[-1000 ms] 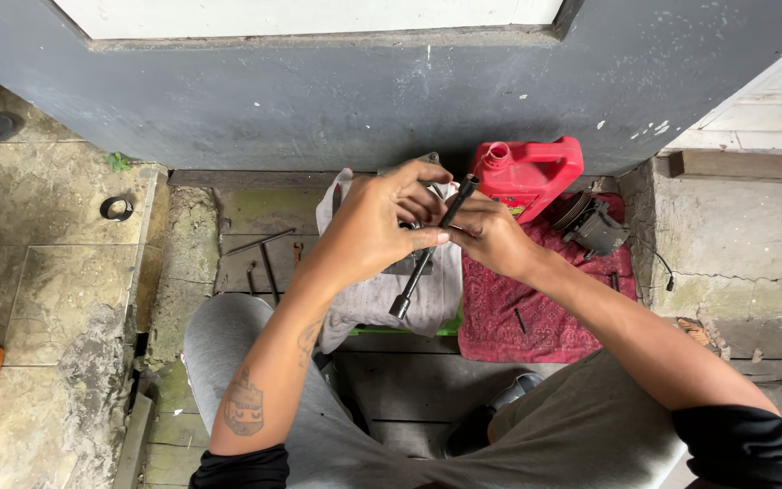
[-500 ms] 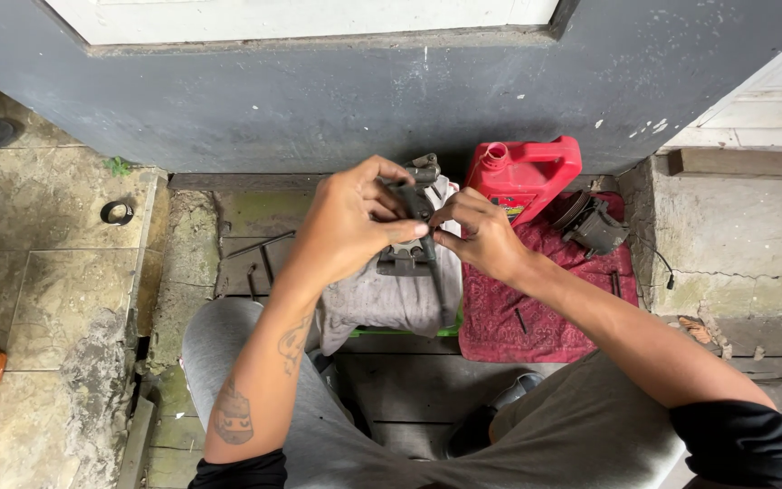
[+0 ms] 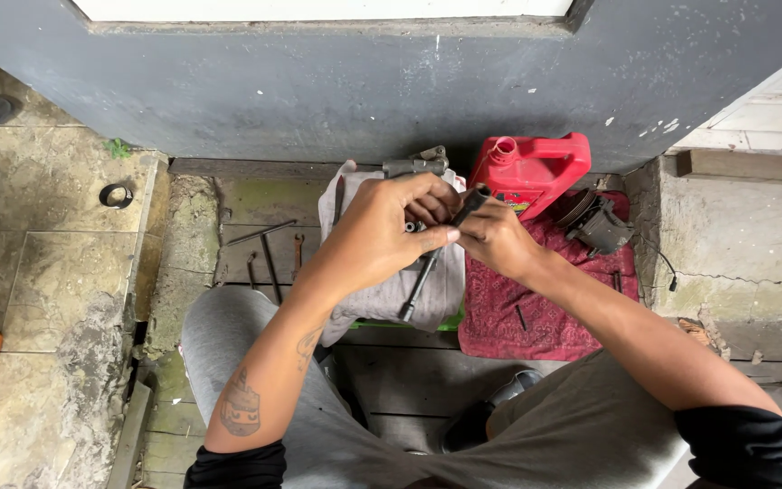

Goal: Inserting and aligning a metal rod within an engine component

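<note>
Grey-trousered knees at bottom of frame; left hand point(image 3: 382, 234) and right hand point(image 3: 498, 240) meet at centre, both gripping dark socket wrench point(image 3: 434, 258), tilted, socket end up; grey rag point(image 3: 391, 290) beneath; red cloth point(image 3: 536, 312) right of centre; red jug point(image 3: 529, 172) behind; grey wall point(image 3: 319, 81) across top.

You hold a long dark socket wrench point(image 3: 433, 255), tilted from one o'clock down to seven o'clock. Its open socket end points up; a small metal part point(image 3: 412, 226) sits beside its shaft, pinched between your fingers point(image 3: 427, 206).
</note>
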